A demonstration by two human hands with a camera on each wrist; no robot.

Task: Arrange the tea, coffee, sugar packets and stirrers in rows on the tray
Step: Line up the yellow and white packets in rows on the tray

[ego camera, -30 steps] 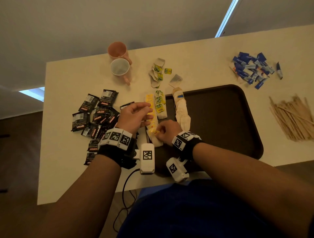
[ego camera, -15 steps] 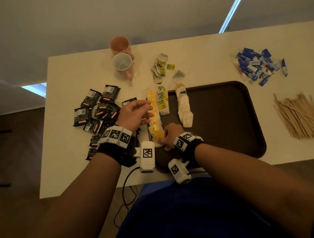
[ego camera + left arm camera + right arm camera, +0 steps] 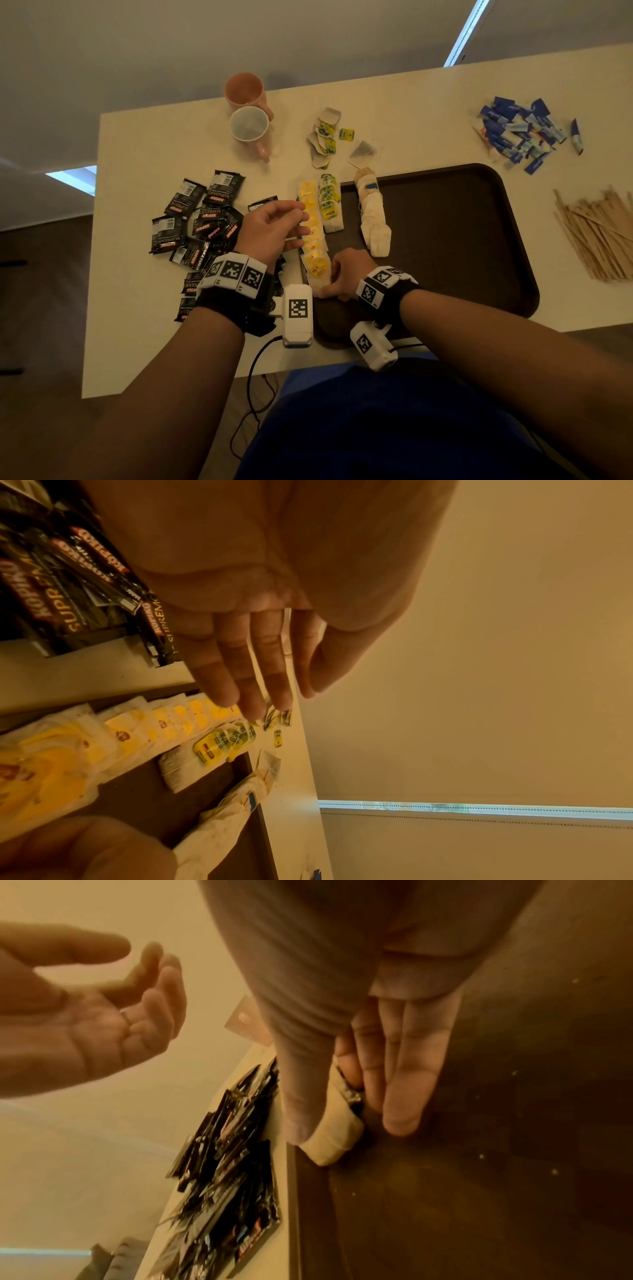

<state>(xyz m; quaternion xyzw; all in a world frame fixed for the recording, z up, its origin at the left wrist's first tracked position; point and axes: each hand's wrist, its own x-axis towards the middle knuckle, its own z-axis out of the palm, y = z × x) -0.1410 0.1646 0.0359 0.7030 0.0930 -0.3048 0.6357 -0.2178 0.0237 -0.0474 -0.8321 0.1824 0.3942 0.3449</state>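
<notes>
Pinched at the near end of the yellow tea-bag row (image 3: 314, 240), our right hand (image 3: 344, 274) has thumb and fingers (image 3: 400, 1096) laid along the last bag (image 3: 334, 1137), which sits just inside the near left corner of the tray (image 3: 479, 240); we judge this a light steadying pinch rather than a lift, though how firmly it bears we cannot tell. Just beyond the grip the yellow bags overlap one another, running away from us along the tray's left edge. Beside that row, farther in, lie a short row of green-tagged tea bags (image 3: 329, 202) and, farther right, a row of plain tea bags (image 3: 373, 222). Our left hand (image 3: 274, 229) hovers above the yellow row, left of the grip, palm down, fingers loosely spread and holding nothing. We judge the bags very light, soft and easily shifted: take each by its paper edge or tag and set it down flat, since a nudge could disturb its neighbours. Left of the grip, off the tray, coffee sachets (image 3: 198, 226) lie in a loose heap. Well to the right, also off the tray, are the blue sugar packets (image 3: 520, 137) and wooden stirrers (image 3: 599, 233), not yet arranged. Loose tea bags (image 3: 325, 137) remain on the table (image 3: 137, 308) beyond the tray, near two mugs (image 3: 248, 120).
</notes>
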